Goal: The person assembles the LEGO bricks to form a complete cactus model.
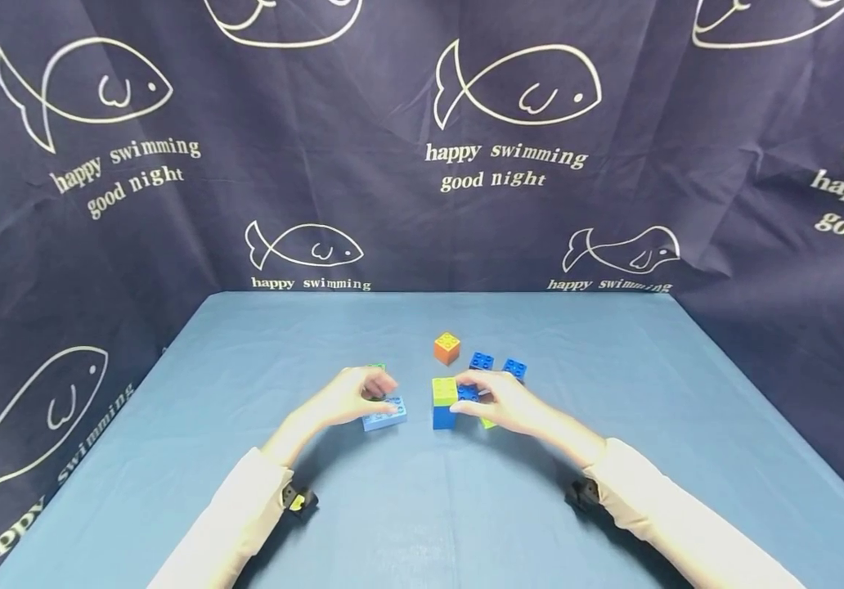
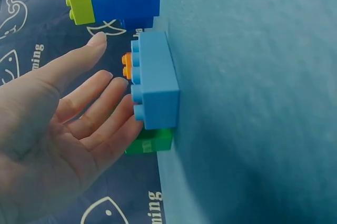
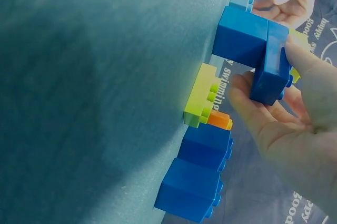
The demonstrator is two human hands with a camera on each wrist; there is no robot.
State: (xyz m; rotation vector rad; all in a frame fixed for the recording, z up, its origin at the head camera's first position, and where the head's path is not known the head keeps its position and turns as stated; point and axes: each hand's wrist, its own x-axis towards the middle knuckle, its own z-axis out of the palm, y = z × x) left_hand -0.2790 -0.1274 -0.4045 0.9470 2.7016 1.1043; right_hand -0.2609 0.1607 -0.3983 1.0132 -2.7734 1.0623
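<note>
My right hand [image 1: 505, 399] pinches a small stack of toy bricks, with fingers and thumb on its upper part. The stack has a blue brick [image 3: 242, 35] at the bottom, another blue brick [image 3: 272, 65] jutting sideways above it, and a lime brick [image 1: 444, 391] on top. Whether the stack touches the table is hard to tell. Beside a light blue brick [image 2: 158, 79], my left hand [image 2: 68, 108] has loosely extended fingers, thumb apart, holding nothing. A green brick [image 2: 150, 142] lies just behind the light blue one, mostly covered by the left hand in the head view.
Behind the hands stands an orange brick [image 1: 446, 349]. Two blue bricks [image 1: 482, 361] [image 1: 515, 369] sit beyond the right hand, and a lime brick [image 3: 201, 95] lies beside it, partly hidden. Dark fish-print cloth [image 1: 407, 204] hangs behind the blue-covered table [image 1: 407, 523].
</note>
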